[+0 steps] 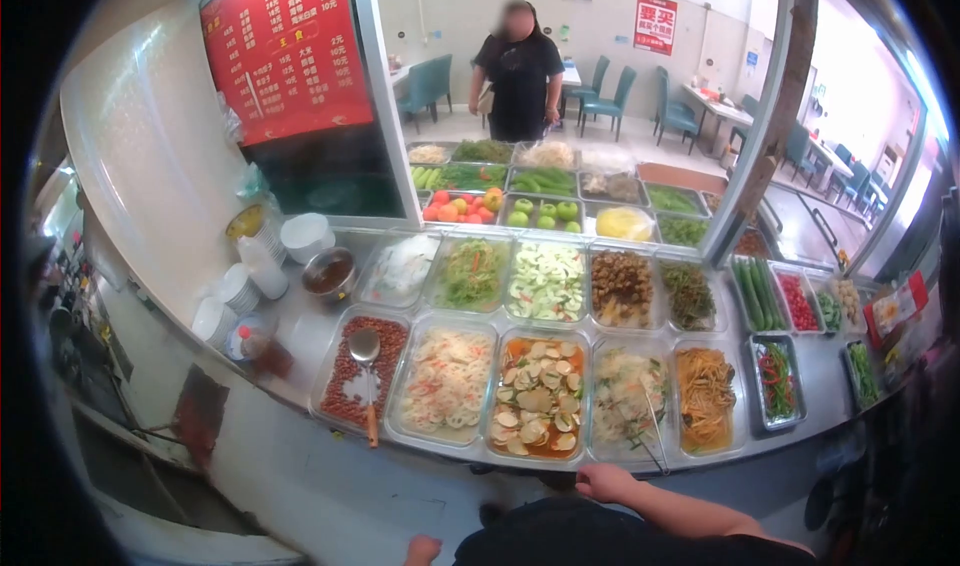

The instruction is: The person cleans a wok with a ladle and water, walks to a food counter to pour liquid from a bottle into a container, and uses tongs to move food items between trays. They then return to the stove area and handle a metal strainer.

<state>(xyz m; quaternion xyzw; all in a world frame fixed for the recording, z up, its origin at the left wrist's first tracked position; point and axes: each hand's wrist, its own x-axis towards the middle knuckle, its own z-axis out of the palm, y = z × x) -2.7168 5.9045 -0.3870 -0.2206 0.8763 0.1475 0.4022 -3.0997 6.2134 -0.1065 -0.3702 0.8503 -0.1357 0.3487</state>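
Counter (300,328) | right hand (605,483) curled narrow at the front edge, empty, just below tongs (652,428) lying untouched in shredded-salad tray (600,454) | left hand (422,549) low, grip cannot tell | nothing lifted yet, I judge; person (518,66) stands beyond.

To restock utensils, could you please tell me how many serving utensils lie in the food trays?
2: a ladle in the front-left peanut tray, and tongs in the noodle tray by the right hand; others may be hidden.
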